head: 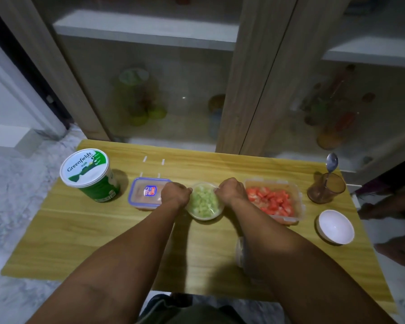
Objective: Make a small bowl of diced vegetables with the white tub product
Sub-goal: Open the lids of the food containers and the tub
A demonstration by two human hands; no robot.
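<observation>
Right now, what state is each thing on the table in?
Tub: upright, lid on.
Blue-rimmed box: lid on.
Cucumber container: open, held at the rim by both hands.
Left hand: gripping.
Right hand: gripping.
Tomato box: open.
White bowl: empty.
Glass: holds a spoon.

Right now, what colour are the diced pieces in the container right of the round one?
Red-orange, in the rectangular clear container; the head view shows it.
</observation>
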